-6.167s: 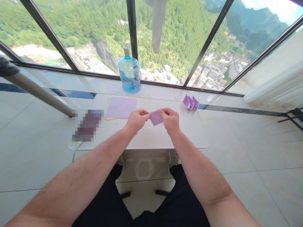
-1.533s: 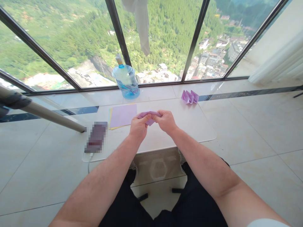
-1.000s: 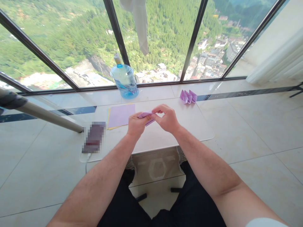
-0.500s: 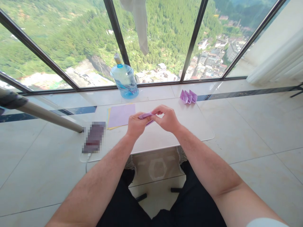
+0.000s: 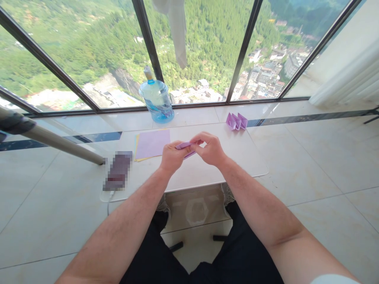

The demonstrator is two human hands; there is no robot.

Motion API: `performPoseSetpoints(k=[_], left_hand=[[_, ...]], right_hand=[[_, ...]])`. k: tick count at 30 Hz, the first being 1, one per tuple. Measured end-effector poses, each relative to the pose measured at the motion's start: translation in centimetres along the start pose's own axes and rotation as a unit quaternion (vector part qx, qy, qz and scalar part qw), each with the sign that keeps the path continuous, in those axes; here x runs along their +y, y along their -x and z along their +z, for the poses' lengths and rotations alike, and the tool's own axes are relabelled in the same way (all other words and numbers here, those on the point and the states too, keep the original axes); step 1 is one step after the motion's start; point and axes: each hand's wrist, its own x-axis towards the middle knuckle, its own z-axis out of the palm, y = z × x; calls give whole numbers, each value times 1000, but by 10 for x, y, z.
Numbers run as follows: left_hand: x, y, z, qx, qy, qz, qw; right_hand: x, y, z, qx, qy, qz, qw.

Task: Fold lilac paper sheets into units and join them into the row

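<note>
A piece of folded purple paper (image 5: 183, 145) is held above the white table between both hands. My left hand (image 5: 173, 156) is closed on its left part, thumb lying across it. With fingers and thumb pinched together, my right hand (image 5: 209, 148) grips the right end. Fingers cover much of the paper, so its full shape is hidden. Just left of my hands lies a stack of flat paper sheets (image 5: 154, 144), purple on top with yellow edges showing beneath. Folded purple paper pieces (image 5: 237, 121) stand in a zigzag at the table's far right.
A blurred-out phone-like object (image 5: 119, 170) with a white cable lies at the left of the white table (image 5: 195, 173). Behind it, a blue water jug (image 5: 157, 101) stands against the window. A pale pole (image 5: 68, 142) slants in from the left.
Both hands and the folded paper stay nearly in place, with only a slight shift of the fingers. The whole view has moved a little.
</note>
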Motion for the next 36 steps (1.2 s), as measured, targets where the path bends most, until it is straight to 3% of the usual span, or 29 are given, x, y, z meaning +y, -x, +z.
performPoseSetpoints(k=[6, 12, 20, 26, 32, 36], left_hand=[[1, 1, 1, 2, 27, -16, 1000], [1, 0, 2, 4, 45, -22, 999], [2, 1, 4, 11, 63, -35, 997], [2, 0, 2, 23, 41, -22, 999], [1, 0, 3, 0, 46, -25, 999], [4, 1, 3, 6, 39, -22, 999]], right_hand=[[6, 0, 5, 18, -28, 13, 999], [10, 0, 11, -3, -79, 94, 992], [8, 1, 16, 18, -142, 155, 978], [7, 2, 16, 6, -164, 153, 975], [4, 3, 18, 47, -177, 163, 970], [2, 3, 18, 38, -176, 163, 970]])
